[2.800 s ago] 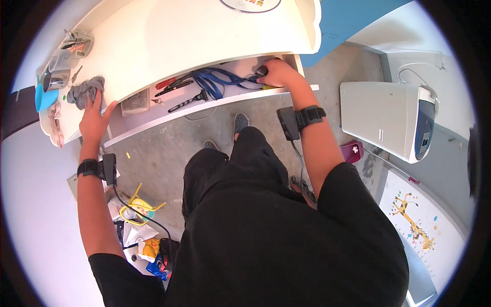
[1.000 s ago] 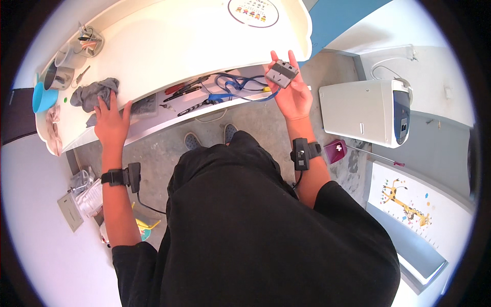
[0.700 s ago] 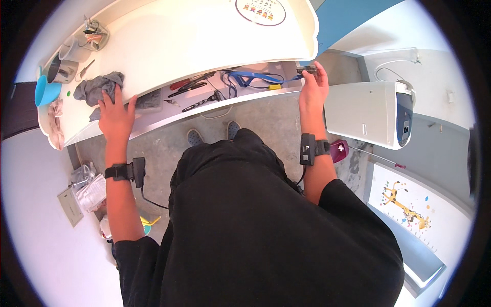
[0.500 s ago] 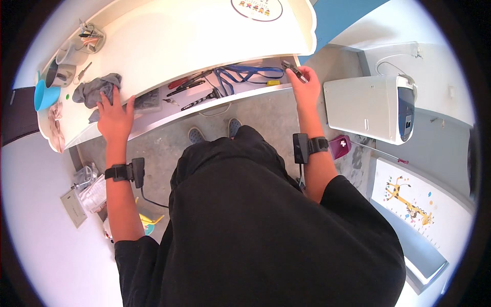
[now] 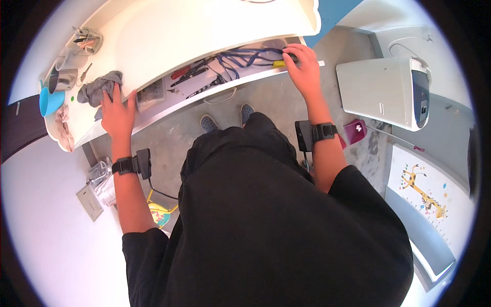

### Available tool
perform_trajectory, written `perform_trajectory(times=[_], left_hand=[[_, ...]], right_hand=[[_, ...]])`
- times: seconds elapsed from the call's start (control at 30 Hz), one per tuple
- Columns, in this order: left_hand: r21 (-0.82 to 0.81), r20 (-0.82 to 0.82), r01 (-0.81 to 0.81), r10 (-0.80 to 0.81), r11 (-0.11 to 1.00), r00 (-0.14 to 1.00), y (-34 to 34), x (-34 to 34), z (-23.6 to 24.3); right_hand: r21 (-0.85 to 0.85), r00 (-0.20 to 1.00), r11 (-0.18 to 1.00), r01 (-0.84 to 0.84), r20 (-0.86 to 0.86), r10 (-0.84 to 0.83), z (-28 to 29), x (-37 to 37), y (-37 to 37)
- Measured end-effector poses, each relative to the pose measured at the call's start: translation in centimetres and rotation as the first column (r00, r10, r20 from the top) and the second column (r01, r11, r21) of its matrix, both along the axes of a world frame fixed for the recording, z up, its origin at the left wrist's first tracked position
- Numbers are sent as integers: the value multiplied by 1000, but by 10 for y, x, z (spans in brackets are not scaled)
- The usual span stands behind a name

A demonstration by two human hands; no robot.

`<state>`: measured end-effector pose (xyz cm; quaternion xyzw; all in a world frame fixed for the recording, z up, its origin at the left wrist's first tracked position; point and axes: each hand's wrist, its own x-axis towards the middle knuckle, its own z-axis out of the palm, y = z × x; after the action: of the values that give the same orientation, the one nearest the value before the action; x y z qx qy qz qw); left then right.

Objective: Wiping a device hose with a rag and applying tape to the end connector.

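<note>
Right hand [image 5: 303, 66] works the drawer's [image 5: 255, 79] right end

Fingers curl over a dark object [image 5: 293, 58], seemingly mid-handling; whether they grip it is hard to tell. Releasing it would call for spreading them. The left hand [image 5: 117, 116] splays wide, fingertips on a grey cloth [image 5: 99, 87] by the tabletop's [image 5: 169, 41] front left edge. The drawer holds blue cords [image 5: 244, 57] and a clear box [image 5: 152, 95]; a clear cup [image 5: 98, 42] of pens stands at the tabletop's left end.

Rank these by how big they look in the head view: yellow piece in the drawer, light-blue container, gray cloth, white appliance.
1. White appliance
2. Gray cloth, partly covered by the left hand
3. Light-blue container
4. Yellow piece
</note>
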<state>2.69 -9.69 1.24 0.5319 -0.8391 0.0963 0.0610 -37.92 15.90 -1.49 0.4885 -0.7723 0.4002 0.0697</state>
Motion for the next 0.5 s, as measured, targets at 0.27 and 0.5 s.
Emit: perform_trajectory(times=[0.27,0.5], left_hand=[[105,-280,-123,148,987,949,-5,2,6],[115,-799,-59,127,992,588,-8,-4,-13]], right_hand=[[-55,861,986,-156,482,162,-6,22,38],[214,546,963,-163,833,-93,-44,18,61]])
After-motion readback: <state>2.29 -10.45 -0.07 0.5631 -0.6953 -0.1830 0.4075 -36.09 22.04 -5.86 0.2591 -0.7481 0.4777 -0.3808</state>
